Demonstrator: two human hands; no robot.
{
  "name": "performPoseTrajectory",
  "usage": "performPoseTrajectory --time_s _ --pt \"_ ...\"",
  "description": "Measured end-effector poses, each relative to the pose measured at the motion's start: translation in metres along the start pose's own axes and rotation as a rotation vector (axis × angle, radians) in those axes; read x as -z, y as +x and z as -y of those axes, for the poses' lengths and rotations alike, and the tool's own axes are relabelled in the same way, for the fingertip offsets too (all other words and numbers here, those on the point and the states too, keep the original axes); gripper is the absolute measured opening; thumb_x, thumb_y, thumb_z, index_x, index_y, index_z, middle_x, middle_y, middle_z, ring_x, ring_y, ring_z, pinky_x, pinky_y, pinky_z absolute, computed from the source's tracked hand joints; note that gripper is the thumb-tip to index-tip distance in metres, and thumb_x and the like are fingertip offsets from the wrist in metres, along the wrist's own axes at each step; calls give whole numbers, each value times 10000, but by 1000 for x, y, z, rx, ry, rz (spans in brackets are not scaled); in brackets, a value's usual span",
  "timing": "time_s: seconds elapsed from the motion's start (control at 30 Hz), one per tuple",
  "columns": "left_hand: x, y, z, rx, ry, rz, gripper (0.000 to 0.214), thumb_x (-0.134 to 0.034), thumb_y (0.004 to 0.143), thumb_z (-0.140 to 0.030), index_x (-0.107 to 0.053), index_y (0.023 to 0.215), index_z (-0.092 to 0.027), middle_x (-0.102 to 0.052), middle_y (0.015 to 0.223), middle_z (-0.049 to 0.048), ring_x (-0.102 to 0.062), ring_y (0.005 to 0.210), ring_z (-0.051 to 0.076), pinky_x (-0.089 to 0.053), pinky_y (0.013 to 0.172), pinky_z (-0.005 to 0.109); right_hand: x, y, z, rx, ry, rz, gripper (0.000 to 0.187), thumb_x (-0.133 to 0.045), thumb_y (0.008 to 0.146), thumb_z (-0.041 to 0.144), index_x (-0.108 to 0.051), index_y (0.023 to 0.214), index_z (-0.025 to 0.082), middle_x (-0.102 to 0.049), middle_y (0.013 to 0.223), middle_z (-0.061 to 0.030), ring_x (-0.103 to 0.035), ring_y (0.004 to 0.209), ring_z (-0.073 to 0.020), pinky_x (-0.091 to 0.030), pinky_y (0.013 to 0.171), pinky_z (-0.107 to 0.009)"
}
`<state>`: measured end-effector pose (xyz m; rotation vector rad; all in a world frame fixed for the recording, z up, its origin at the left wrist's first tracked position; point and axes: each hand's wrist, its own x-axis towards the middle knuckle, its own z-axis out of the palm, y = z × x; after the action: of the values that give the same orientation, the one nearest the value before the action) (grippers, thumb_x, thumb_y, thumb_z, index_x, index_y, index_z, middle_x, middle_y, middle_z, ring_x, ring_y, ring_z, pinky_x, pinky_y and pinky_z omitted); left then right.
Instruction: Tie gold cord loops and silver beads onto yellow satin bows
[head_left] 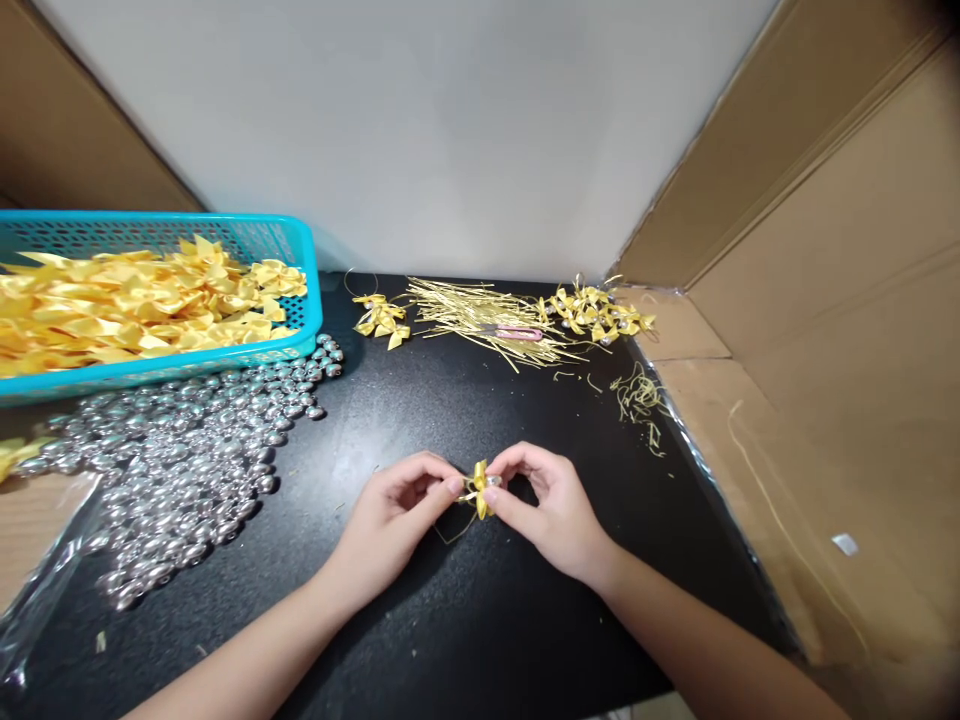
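One yellow bow (481,473) over the black surface (420,400), low centre, with a silver bead (493,481) at its right side. Left hand (401,508): thumb and fingers pinching gold wire (448,542) at the bow's left, a thin bend of it showing below. Right hand (556,515): thumb and fingers pinching bow and bead from the right. At left, turquoise basket (313,290) of ribbon bows (150,300), loose beads (187,450) spread in front. Toward the back: small bow bunch (382,318), wire strips (457,305) with pink-handled tool (520,333) on top, bigger bow bunch (592,312). Tangled offcuts (641,397) near right edge.
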<state>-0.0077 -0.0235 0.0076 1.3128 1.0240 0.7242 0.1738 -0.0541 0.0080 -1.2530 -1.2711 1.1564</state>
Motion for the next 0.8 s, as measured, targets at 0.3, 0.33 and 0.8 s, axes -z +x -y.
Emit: performPoseTrajectory --time_s 0.3,0.33,0.8 --pt "3 5 6 56 -325 -14 331 -719 780 -475 -632 749 -157 -593 796 6 -347 526 67 -285 475 183 -2 9 -6 159 -277 -36 109 -622 776 125 -685 833 193 -696 740 -6 -619 647 -144 -513 653 -265" --pt "3 5 6 58 -334 -4 348 -724 768 -487 -620 743 -156 -583 772 2 -338 517 64 -279 471 183 -3 8 -7 178 -333 -24 107 -618 786 125 -684 832 194 -702 749 -9 -622 659 -148 -512 660 -269" --pt "-3 5 6 78 -334 -87 400 -723 769 -524 -584 799 -150 -479 594 -62 -277 443 36 -195 425 152 44 139 9 198 -1012 -62 174 -592 895 216 -677 1037 164 -636 1182 -157 -493 1181 -331 -343 1003 -525"
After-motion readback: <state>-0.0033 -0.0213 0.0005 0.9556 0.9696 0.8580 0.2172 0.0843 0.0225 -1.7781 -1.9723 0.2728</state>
